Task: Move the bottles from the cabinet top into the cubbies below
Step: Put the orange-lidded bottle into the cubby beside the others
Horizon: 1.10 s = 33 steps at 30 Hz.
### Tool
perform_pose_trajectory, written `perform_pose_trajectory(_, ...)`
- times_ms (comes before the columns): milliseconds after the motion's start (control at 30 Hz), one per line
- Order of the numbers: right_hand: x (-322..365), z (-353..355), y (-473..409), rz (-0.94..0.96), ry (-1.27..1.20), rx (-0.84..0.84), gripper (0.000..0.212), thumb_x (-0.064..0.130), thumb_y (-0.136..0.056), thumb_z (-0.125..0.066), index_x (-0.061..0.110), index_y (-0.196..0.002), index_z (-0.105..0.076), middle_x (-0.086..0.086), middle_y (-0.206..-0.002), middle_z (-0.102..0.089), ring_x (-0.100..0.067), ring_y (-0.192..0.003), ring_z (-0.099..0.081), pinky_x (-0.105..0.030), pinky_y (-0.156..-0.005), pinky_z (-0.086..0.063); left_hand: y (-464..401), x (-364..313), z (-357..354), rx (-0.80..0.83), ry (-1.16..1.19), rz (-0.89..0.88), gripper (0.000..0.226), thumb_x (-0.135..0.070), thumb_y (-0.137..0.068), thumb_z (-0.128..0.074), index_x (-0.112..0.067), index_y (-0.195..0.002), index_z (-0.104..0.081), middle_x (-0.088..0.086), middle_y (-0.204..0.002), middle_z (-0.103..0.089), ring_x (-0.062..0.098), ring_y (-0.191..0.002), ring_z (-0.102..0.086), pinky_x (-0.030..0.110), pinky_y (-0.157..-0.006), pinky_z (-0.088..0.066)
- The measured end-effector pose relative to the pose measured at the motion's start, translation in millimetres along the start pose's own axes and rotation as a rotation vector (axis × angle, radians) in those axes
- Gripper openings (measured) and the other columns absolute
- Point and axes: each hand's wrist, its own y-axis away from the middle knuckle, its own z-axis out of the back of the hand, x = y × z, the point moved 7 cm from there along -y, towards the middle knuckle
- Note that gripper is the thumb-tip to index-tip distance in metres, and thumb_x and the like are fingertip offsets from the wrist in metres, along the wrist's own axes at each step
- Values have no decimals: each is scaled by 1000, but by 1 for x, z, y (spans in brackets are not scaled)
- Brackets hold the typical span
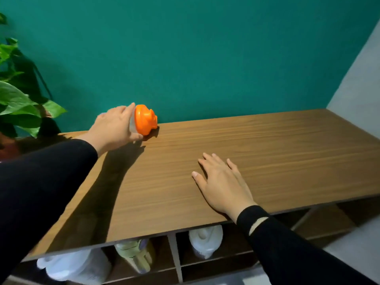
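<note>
Currently your left hand (115,128) is wrapped around the clear bottle with the orange cap (145,120), tipped sideways with the cap pointing right, near the back left corner of the cabinet top (267,153) by the teal wall (205,48). Your right hand (222,182) lies flat, fingers spread, holding nothing, toward the front edge near the middle. Below the front edge, the left cubby (160,260) holds a white bottle (70,266) and a yellowish bottle (137,256); the next cubby (230,251) holds another white bottle (205,241). No label or writing is legible on any of them. A leafy plant (18,95) stands past the left edge.
</note>
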Motion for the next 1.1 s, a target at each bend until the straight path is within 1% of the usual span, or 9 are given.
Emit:
perform_pose_trajectory(167, -2, -1, -2, 0, 5, -14, 57, 52, -101, -28, 25, -150, -39, 6, -163, -30, -12, -152, -18, -45, -125, -13, -28, 5, -10, 4, 12, 7, 98, -58, -62, -85, -20, -140, -40, 23, -127, -51, 45, -112, -56, 54, -90, -51)
perform_pose_trajectory(233, -1, -1, -1, 1, 2, -15, 57, 51, -101, -28, 24, -150, -40, 6, -163, -30, -12, -152, -18, -45, -125, -13, -31, 8, -15, -2, 24, 7, 98, -56, -61, -87, -16, -138, -41, 22, -130, -53, 44, -114, -57, 54, -91, -51)
perform_pose_trajectory(433, -4, -1, -3, -10, -47, -43, 55, 49, -101, -33, 21, -146, -46, 4, -161, -35, -11, -151, -23, -42, -125, -14, -7, 5, -9, -127, -68, -8, 89, -68, -57, -77, -8, -118, -50, 22, -102, -59, 44, -92, -61, 51, -77, -53)
perform_pose_trajectory(600, -10, 11, 7, -86, -249, -44, 54, 55, -97, -41, 25, -142, -51, 5, -149, -51, -18, -143, -37, -41, -121, -25, 51, -22, 18, -194, 338, 62, 83, -58, -64, -74, -13, -129, -46, 14, -114, -55, 35, -107, -55, 48, -90, -50)
perform_pose_trajectory(767, 1, 43, 46, -54, -1039, -155, 53, 46, -93, -59, 27, -141, -48, 11, -135, -60, -3, -125, -56, -44, -111, -44, 132, -111, 58, -235, 812, -43, 89, -43, -63, -84, -18, -138, -43, 0, -128, -52, 14, -120, -51, 35, -103, -44)
perform_pose_trajectory(867, 10, 71, 101, 64, -1277, -270, 72, 69, -78, -62, 33, -138, -47, 5, -136, -62, -16, -128, -58, -47, -107, -43, 181, -169, 71, -232, 1013, -119, 92, -44, -54, -79, -25, -136, -42, -7, -127, -51, 9, -120, -52, 32, -102, -46)
perform_pose_trajectory(933, 1, 81, 138, 40, -1377, -376, 83, 74, -69, -67, 37, -140, -44, 1, -139, -61, -22, -130, -57, -47, -108, -40, 208, -203, 70, -214, 1103, -142, 95, -44, -51, -82, -34, -134, -36, -11, -127, -47, 7, -121, -51, 27, -100, -45)
perform_pose_trajectory(1033, -36, 75, 185, -179, -1395, -532, 92, 75, -54, -79, 44, -135, -48, 6, -133, -66, -17, -125, -61, -46, -108, -41, 237, -253, 48, -91, 1211, -221, 95, -36, -55, -90, -42, -131, -34, -13, -132, -44, 5, -126, -50, 30, -106, -46)
perform_pose_trajectory(1100, -63, 66, 213, -329, -1300, -587, 91, 75, -43, -82, 53, -124, -50, 14, -122, -70, -4, -114, -65, -31, -100, -48, 253, -281, 25, 55, 1287, -249, 91, -34, -60, -91, -41, -133, -38, -15, -136, -46, 6, -129, -51, 36, -107, -46)
